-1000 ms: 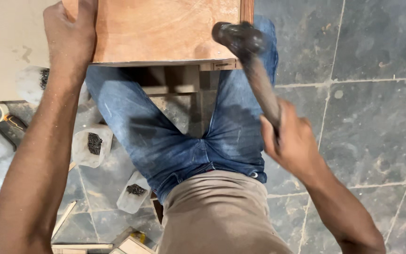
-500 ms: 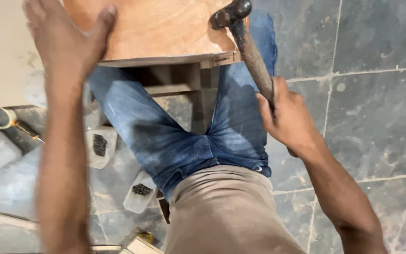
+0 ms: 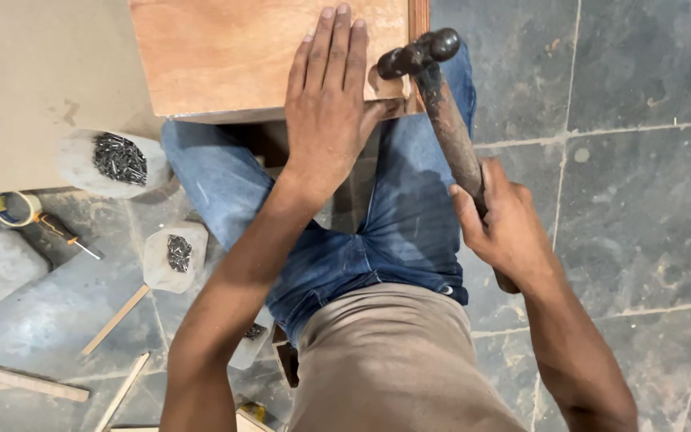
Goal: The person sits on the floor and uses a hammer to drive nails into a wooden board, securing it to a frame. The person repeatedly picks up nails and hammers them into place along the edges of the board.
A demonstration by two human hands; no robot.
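Observation:
My left hand (image 3: 328, 104) lies flat, fingers together, on the near edge of a brown plywood panel (image 3: 217, 52) that rests over my knees. My right hand (image 3: 501, 228) grips the worn handle of a ball-peen hammer (image 3: 441, 104). The dark hammer head (image 3: 417, 54) sits right at the panel's near right corner, beside a thin wooden edge strip (image 3: 418, 20) and just right of my left fingers. My legs in blue jeans (image 3: 393, 232) show below the panel.
Two clear bags of dark nails (image 3: 117, 160) (image 3: 176, 254) lie on the grey tiled floor (image 3: 625, 200) at left, with a tape roll (image 3: 13, 210), a screwdriver (image 3: 65, 234) and thin wood strips (image 3: 115, 320). A pale board (image 3: 33, 88) covers the upper left.
My left hand has slid from the panel's left part to its near right edge, next to the hammer head. The hammer head has stayed by the panel's right corner.

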